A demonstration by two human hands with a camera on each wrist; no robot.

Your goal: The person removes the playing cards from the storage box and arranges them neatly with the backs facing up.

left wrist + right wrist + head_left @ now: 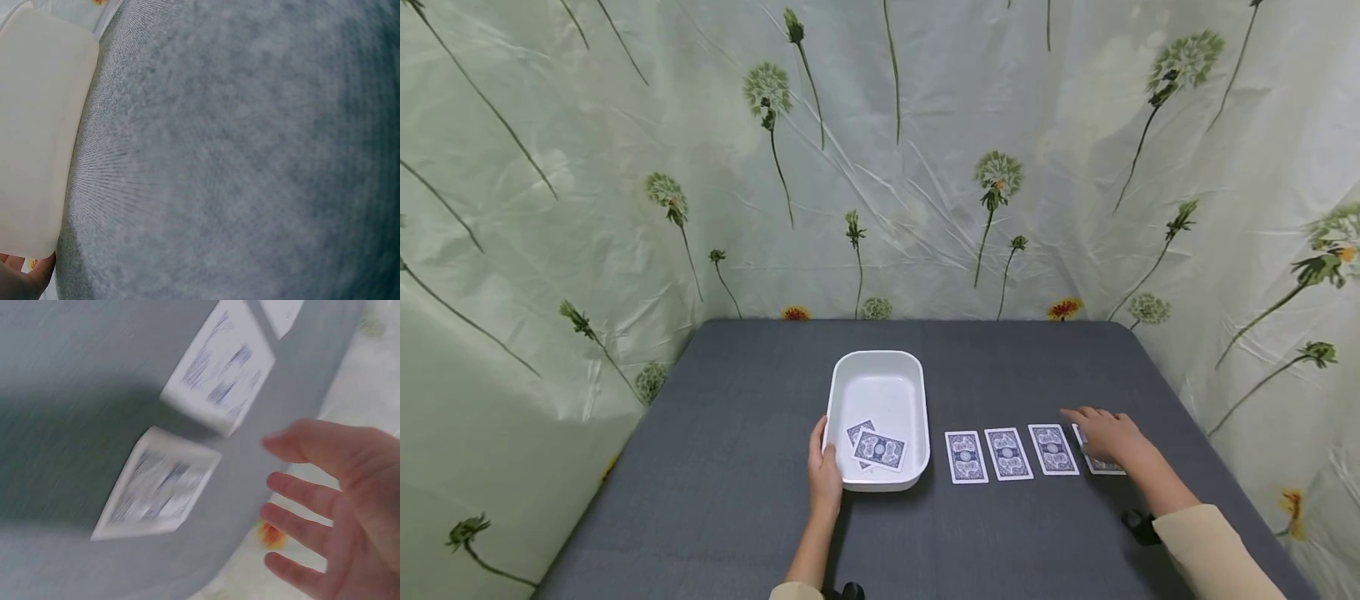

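A white plastic tray [883,392] lies on the table, and my left hand [825,477] grips its near left side, thumb at the rim. In the left wrist view the tray's outer wall [44,131] fills the left edge, with part of the hand [25,278] at its corner. Inside the tray, a playing card [880,450] overlaps another card [859,430], backs up. My right hand [1108,435] hovers over the rightmost card [1105,467] of a row, partly hiding it. In the right wrist view its fingers are spread, apart from the card [159,487], holding nothing.
To the left of the covered card, more face-down cards continue the row: one card [1053,450], another card [1008,454] and a third card [966,457] beside the tray. Dark grey cloth covers the table [722,467]. A flowered curtain [910,183] hangs behind.
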